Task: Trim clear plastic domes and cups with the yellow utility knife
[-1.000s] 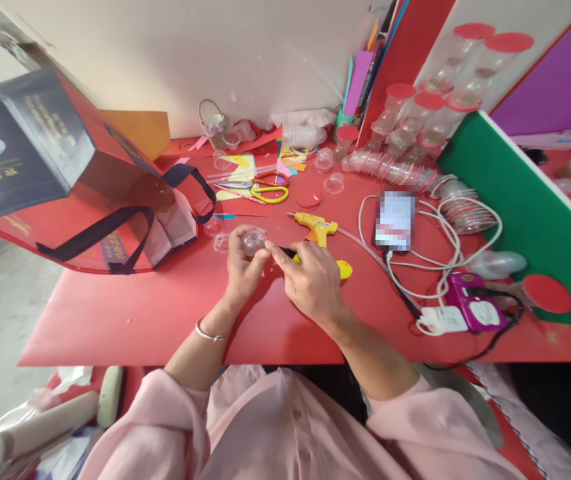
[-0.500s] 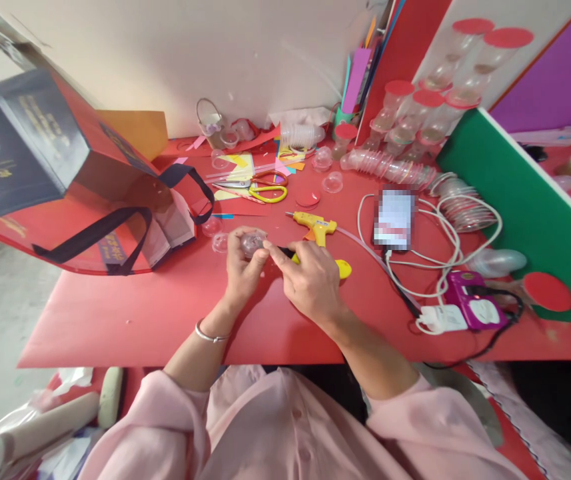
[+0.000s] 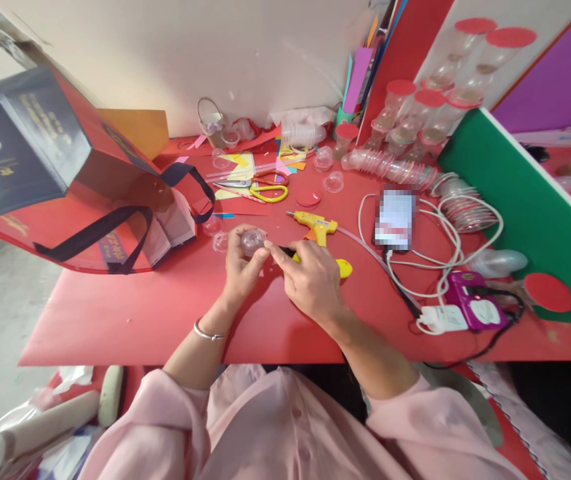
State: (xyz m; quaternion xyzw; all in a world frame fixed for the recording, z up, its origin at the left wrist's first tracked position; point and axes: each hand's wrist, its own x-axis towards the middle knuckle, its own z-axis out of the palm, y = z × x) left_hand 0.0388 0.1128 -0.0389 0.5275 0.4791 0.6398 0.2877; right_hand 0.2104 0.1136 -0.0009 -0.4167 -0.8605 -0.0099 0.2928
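My left hand is wrapped round a small clear plastic cup, held just above the red table. My right hand grips a yellow-handled tool whose dark front part points left and meets the edge of the cup. Most of that tool is hidden by my fingers, so its kind cannot be made out. Just behind my right hand lies a yellow glue gun with a clear glue stick in its back end. More clear plastic cups rest beside my left hand.
Red-handled scissors and paper scraps lie farther back. A large red and dark bag stands at the left. A phone, white cables, a purple power socket and stacked clear cups occupy the right, against a green board.
Hardly anything differs. Both hands keep the same hold on the cup and the tool, and the view has shifted very slightly.
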